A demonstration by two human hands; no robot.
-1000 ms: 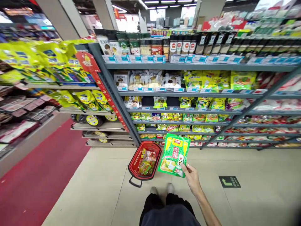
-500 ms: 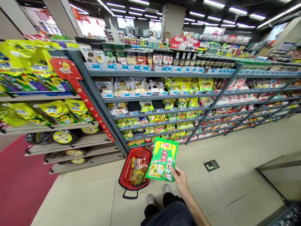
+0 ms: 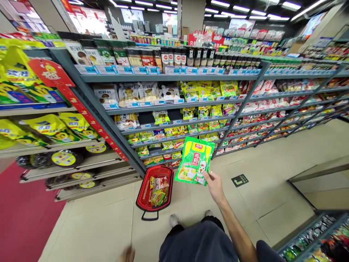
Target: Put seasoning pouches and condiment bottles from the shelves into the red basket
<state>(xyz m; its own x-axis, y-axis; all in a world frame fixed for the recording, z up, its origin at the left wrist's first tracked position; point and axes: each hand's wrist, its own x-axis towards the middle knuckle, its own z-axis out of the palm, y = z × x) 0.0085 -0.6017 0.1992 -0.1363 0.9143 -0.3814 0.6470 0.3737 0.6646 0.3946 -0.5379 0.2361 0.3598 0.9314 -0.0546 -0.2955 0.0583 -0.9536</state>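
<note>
My right hand [image 3: 214, 185] is closed on the lower right corner of a green and yellow food packet [image 3: 194, 160], held out in front of the grey shelves [image 3: 174, 77]. A red shopping basket [image 3: 145, 192] stands on the floor to the left of the packet, with several packets inside. At the bottom edge of the view, a blurred bit of my left hand [image 3: 127, 254] shows; its fingers cannot be made out.
Shelves of yellow bags [image 3: 51, 125] fill the left side, beside a red floor strip [image 3: 24, 214]. A green arrow sticker [image 3: 239, 180] marks the beige floor. Another rack corner [image 3: 311, 236] sits at the lower right.
My view has swung to the right and pulled back. The packet has risen a little in my right hand. A bit of my left hand has come into view at the bottom.
</note>
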